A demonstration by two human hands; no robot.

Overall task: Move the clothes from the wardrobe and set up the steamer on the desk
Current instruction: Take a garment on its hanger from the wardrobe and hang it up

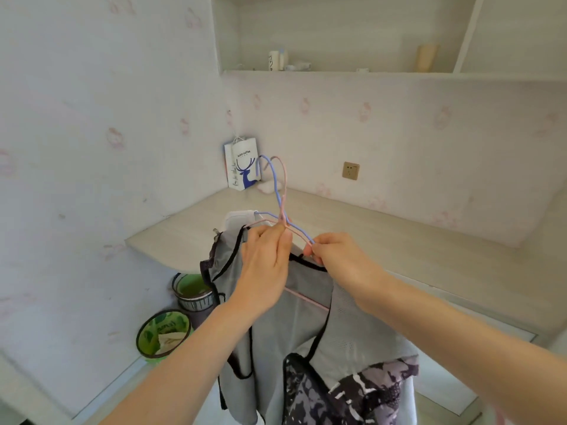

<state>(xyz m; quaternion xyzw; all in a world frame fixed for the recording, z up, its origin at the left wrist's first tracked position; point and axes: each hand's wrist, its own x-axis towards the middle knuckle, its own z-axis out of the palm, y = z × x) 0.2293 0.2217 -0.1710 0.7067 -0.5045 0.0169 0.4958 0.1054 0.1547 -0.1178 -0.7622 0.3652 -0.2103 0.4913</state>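
Note:
Two wire hangers, one blue (275, 182) and one pink (285, 179), are held up together in front of the pale wooden desk (383, 240). My left hand (265, 268) grips them at the neck where the wires cross. My right hand (340, 256) pinches their right shoulder wires. A grey top with black trim (310, 289) hangs from them, with a white garment (239, 217) behind it and a dark patterned garment (362, 391) lower down. No steamer is in view.
A white paper bag with a blue deer (242, 167) stands in the desk's back corner. A wall socket (350, 170) sits above the desk. Two green-lined bins (162, 334) stand on the floor at left. Shelves (337, 72) hang overhead.

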